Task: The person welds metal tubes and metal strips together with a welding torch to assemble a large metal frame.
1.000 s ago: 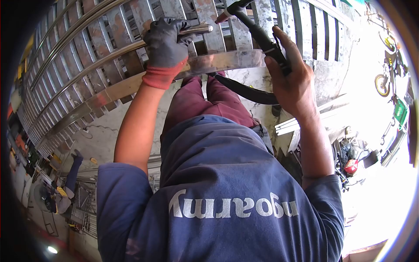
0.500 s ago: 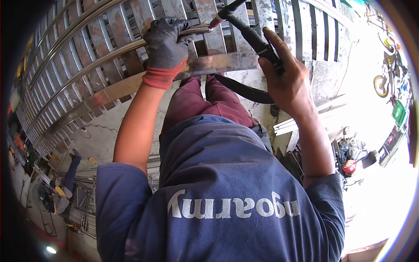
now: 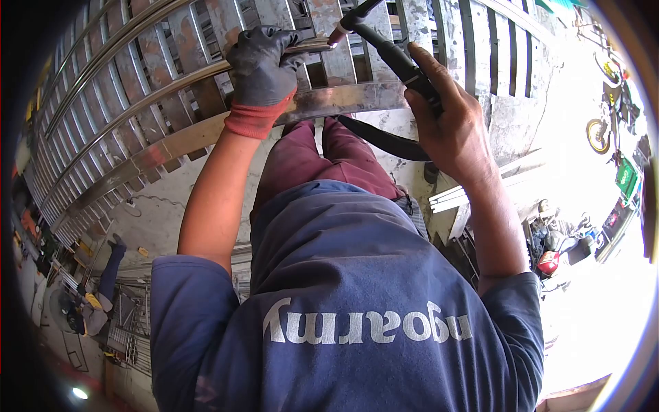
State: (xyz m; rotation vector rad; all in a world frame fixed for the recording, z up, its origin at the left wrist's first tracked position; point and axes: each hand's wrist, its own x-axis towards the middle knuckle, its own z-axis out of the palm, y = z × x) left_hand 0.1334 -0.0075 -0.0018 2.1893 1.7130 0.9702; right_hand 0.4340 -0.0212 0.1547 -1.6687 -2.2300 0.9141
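Gripping a steel tube (image 3: 206, 72), gloved left hand (image 3: 261, 65) fist-closed, bare right hand (image 3: 446, 127) clasping welding torch (image 3: 391, 55), arm raised.

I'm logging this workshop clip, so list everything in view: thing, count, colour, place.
welding torch: one, black, pinkish nozzle at the tube's end, in the right hand
steel tube: one, shiny, top left, under the gloved hand
metal grille: one, silver and rusty slats, across the top
motorbikes: at least two, far right, blurred
red helmet: one, right edge
another person: one, lower left, crouched
left hand: black glove, red cuff, gripping the tube
right hand: bare, closed on the torch
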